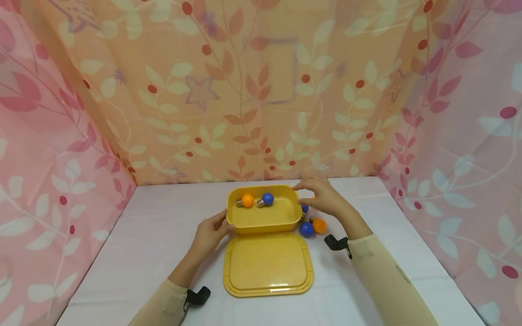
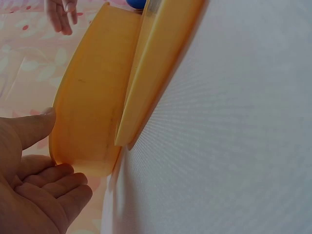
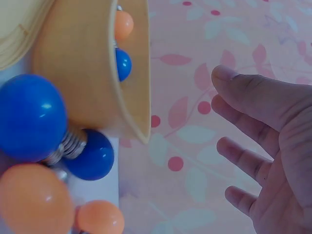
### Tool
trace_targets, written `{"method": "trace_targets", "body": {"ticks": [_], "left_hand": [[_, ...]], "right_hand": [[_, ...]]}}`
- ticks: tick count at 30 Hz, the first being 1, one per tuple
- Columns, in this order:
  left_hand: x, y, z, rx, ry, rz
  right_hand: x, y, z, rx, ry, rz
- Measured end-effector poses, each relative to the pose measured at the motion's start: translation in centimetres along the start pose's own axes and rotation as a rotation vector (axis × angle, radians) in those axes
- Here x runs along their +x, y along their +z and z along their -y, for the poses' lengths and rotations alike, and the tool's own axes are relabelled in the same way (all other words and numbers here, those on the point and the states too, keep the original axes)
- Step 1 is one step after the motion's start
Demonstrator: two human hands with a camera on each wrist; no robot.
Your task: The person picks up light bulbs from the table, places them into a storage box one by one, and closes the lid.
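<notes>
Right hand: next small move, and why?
Probably lower the right hand to the front loose orange bulb and pinch it. The hand hovers nearby, holding nothing; that bulb lies outside the yellow box, while another orange bulb and a blue bulb lie inside with room beside them.

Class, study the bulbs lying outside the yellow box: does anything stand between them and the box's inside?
Yes: the end wall of the yellow box stands between the loose bulbs and its inside, so they would probably need lifting over it. The top is open; the yellow lid lies in front.
</notes>
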State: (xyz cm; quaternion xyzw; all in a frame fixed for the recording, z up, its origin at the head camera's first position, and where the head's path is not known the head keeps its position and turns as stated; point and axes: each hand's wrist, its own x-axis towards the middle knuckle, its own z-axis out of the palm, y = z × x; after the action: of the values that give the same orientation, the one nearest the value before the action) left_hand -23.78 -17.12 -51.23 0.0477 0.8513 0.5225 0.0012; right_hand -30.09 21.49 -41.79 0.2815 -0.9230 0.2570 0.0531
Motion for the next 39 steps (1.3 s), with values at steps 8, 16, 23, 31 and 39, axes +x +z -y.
{"method": "trace_targets", "body": {"ticks": [8,16,23,31,39], "left_hand": [[-0.1,0.4,0.0,0.003,0.002,0.002],[0.0,0.3,0.2,0.001,0.010,-0.001],[0.1,0.1,0.0,-0.005,0.020,-0.003],[0.3,0.6,0.1,-0.021,0.027,-0.004],[-0.1,0.2,0.2,0.011,0.023,-0.017]], "right_hand": [[-3.0,0.5,-0.6,-0.010,0.071,0.008],[-5.6,1.3,-1.7,-0.013,0.089,-0.007],[-6.9,1.6,-2.8,0.050,0.135,-0.059],[-7.9,1.5,-4.4,0.044,0.178,-0.057],[-7.9,2.6,-5.5,0.041,0.283,0.010]]}}
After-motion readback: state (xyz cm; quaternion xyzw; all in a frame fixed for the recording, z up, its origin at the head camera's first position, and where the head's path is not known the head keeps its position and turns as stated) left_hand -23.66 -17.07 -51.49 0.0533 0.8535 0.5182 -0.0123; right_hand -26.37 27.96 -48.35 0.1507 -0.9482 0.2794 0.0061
